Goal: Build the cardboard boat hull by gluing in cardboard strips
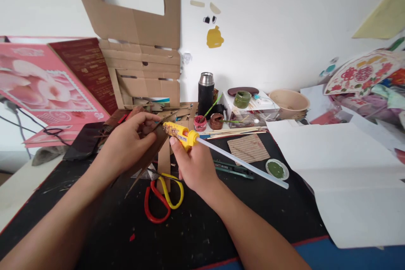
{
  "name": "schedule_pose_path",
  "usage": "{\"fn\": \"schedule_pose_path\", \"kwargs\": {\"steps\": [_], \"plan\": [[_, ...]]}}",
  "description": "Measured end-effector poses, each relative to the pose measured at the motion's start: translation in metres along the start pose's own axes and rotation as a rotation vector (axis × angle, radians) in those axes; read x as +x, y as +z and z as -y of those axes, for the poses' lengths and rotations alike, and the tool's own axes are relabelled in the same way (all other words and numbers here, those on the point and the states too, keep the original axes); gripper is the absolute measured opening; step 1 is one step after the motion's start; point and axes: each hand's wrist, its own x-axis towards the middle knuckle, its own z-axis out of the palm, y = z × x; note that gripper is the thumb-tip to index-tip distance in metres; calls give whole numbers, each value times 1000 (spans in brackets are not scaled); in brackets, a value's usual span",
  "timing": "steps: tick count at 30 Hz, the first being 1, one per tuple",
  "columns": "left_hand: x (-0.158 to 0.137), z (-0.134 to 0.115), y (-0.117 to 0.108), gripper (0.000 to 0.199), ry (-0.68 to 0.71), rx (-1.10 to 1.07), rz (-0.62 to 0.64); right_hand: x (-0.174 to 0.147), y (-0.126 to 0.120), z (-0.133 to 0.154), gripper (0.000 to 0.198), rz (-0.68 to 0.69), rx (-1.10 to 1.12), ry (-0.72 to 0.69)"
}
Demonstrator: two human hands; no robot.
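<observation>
My right hand (196, 164) is wrapped round a yellow glue gun (181, 133). A long translucent glue stick (243, 162) sticks out of its back end toward the lower right. The gun's nozzle points left, at a thin brown piece of cardboard (148, 149) pinched in the fingers of my left hand (134, 137). I cannot tell whether nozzle and cardboard touch. Below the hands lie scissors (158, 206) with one red and one yellow handle, their blades partly hidden under the cardboard.
A green utility knife (234, 169), corrugated cardboard (248, 148) and a lid with green paint (277, 169) lie on the black mat (202, 236). Behind stand paint jars (217, 121), a black thermos (206, 95) and a bowl (289, 102). White paper (354, 194) covers the right side.
</observation>
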Motion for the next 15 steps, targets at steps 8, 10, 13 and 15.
{"fn": "schedule_pose_path", "kwargs": {"steps": [8, 10, 13, 15], "plan": [[0, 0, 0, 47, -14, -1, 2, 0, 1, -1, 47, -22, -51, -55], [0, 0, 0, 48, -16, 7, 4, 0, 0, 0, 48, -28, -41, -53], [0, 0, 0, 48, -8, 27, 3, 0, -1, 0, 48, -33, -38, -38], [-1, -2, -1, 49, -4, 32, -1, 0, -1, 1, 48, -35, -44, -32]]}}
